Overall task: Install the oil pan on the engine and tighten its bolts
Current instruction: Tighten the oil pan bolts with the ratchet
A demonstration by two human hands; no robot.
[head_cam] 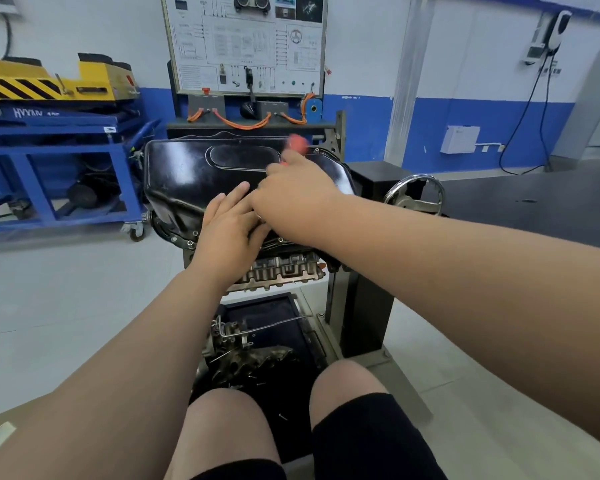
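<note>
Oil pan (187, 174), one, black, on one engine (281, 268), left hand (227, 225) flat on it, right hand (291, 192) gripping one red-handled tool (298, 142)

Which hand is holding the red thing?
The right hand: it grips the blurred red tool over the oil pan. The left hand just rests on the pan, its fingers straight.

Open floor (66, 289) lies left of the pan (194, 171); a handwheel (414, 194) stands close on its right, a panel (246, 43) behind, a cart (49, 128) further left.
</note>
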